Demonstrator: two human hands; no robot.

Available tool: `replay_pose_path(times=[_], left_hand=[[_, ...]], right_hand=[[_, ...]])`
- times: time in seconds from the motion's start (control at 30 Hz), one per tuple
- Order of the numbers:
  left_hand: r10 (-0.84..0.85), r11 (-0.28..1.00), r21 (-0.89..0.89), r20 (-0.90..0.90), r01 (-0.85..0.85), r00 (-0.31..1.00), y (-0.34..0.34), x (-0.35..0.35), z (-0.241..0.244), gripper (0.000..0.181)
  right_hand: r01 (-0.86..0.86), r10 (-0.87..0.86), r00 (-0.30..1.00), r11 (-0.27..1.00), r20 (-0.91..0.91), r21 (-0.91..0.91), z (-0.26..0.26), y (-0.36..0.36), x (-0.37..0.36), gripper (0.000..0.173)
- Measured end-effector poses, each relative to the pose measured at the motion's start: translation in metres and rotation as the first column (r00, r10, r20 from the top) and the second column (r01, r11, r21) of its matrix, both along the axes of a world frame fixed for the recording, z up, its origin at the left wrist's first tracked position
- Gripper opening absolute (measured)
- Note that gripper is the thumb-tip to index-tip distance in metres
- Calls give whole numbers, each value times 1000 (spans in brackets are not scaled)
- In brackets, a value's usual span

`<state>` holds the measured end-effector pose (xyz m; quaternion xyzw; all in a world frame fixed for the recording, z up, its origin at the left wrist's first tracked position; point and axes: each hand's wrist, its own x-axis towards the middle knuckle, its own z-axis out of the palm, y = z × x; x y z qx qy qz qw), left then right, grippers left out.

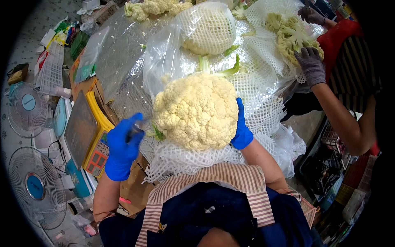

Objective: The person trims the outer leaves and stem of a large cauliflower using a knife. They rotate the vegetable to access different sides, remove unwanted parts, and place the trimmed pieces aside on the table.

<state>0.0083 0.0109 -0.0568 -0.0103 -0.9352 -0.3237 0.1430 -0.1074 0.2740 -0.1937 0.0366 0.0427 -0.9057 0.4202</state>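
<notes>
A large, pale cauliflower head (196, 111) lies before me with its florets facing up and green leaf stalks (228, 68) at its far side. My right hand (243, 129), in a blue glove, grips its right side; most of the fingers are hidden behind it. To the left of the head, my blue-gloved left hand (122, 145) is closed around a small metal tool (135, 128), too blurred to name exactly. A green leaf (158, 133) sticks out between that hand and the cauliflower. White foam netting (194, 157) lies bunched under the near edge of the head.
Beyond lies another cauliflower in a foam net (209, 27), with clear plastic film (160, 58) beside it. A yellow weighing scale (92, 129) and two fans (37, 188) stand left. At right, a co-worker's gloved hand (311, 66) touches an upturned cauliflower (296, 40).
</notes>
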Motion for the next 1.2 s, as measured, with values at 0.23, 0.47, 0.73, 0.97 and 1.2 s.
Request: replay_pose_path(times=[0.23,0.47,0.73,0.97,1.2], left_hand=[[-101,988,141,304,60,947,16,7,11,34],[-137,987,121,320,104,937,22,14,-3,35],[-107,989,127,266,75,958,23,22,-3,38],[-245,955,-72,355,287,902,24,28,6,35],[0,961,269,257,-71,966,28,28,-10,29]], right_hand=[[-15,15,1000,999,-18,-32,-4,4,2,72],[-5,5,1000,1000,-10,-29,-5,2,2,72],[9,-5,998,998,-67,60,-5,1,5,78],[55,-38,994,985,-105,162,-7,1,5,73],[-40,40,999,999,22,16,-6,1,5,72]])
